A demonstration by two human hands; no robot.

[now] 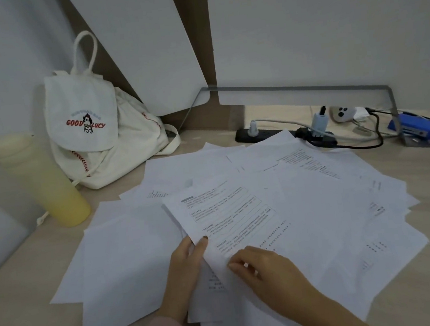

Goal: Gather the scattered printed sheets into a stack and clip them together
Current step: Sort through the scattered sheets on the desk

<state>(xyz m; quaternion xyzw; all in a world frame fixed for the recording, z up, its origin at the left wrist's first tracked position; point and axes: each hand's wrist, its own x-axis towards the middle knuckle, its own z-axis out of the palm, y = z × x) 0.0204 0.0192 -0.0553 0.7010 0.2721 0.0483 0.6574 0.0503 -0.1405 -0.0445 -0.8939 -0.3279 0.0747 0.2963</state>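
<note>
Gathering barely begun: sheets (320, 218) lie fanned loose across the counter (24, 302), none clipped.
Lower centre: left grip (190, 263) pinches the top sheet (226, 209) by its corner; right grip (270, 271) curls onto it, hold unclear.

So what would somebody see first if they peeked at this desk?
The big mess of white printed sheets fanned over the middle of the desk, with the left hand pinching one top sheet by its corner and the right hand touching it. Next, the white GOOD LUCY backpack slumped at the back left, and the yellow bottle standing in front of it.
</note>
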